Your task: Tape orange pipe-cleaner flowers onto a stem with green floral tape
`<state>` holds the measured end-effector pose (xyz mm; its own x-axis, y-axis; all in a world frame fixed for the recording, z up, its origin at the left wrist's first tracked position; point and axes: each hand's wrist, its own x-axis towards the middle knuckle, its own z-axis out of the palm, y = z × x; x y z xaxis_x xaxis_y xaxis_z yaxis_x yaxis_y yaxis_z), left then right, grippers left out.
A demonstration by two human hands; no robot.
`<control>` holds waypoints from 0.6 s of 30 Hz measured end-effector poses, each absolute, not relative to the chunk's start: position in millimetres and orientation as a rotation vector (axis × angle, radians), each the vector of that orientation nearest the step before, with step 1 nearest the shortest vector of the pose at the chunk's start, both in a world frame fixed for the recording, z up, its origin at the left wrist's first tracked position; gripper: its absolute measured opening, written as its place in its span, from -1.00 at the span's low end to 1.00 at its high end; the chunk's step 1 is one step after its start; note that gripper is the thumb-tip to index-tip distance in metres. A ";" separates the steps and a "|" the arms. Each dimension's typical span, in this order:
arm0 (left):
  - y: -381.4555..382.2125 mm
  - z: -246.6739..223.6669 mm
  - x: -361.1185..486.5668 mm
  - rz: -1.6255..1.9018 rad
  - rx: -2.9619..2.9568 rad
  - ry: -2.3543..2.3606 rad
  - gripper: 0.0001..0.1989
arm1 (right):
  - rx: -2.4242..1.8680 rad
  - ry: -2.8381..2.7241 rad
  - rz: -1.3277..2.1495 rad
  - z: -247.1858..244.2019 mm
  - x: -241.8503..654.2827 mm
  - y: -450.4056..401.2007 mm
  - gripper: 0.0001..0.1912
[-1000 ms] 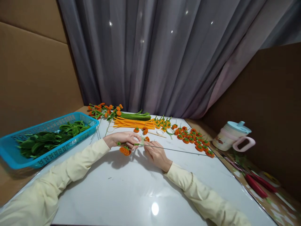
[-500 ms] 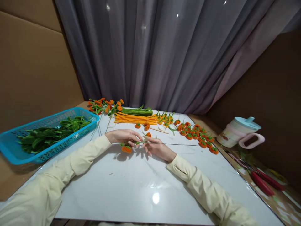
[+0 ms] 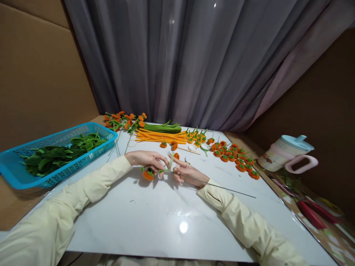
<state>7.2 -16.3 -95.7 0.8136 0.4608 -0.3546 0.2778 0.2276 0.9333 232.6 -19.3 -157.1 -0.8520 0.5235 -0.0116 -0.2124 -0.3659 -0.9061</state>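
My left hand (image 3: 148, 159) pinches the green top of a stem close under an orange fuzzy flower (image 3: 148, 175), which hangs below the fingers. From there a thin dark wire stem (image 3: 233, 191) runs right, past my right hand and over the sleeve. My right hand (image 3: 188, 173) is closed, with the index finger stretched toward the left hand. Between the hands, a pale green strip of tape (image 3: 171, 162) stands up from the stem, its upper end at my right fingertips. Just behind the fingers lies another orange flower (image 3: 176, 156).
A blue basket (image 3: 59, 173) of green leaves stands left. Orange strips (image 3: 161, 137), green strips (image 3: 163, 128) and tape rolls (image 3: 205, 147) lie behind the hands. Orange flower heads (image 3: 224, 158) spread right. A lidded cup (image 3: 273, 157) and red-handled pliers (image 3: 312, 214) sit at the right edge.
The wire's free end has swung toward me and now slants down to the right. The tape strip now stands upright between my hands, and my right index finger is raised.
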 end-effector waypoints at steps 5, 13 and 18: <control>-12.8 -98.5 4.1 0.145 1.551 0.681 -0.71 | -0.414 -1.485 2.261 -156.0 235.0 -19.7 -0.20; -19.8 -75.5 3.4 0.151 1.941 0.786 -0.81 | -0.447 -1.451 2.223 -151.1 232.0 -19.7 -0.14; -45.6 -56.9 8.9 0.269 2.508 1.149 -0.69 | -0.438 -1.372 2.138 -147.8 230.1 -21.2 -0.19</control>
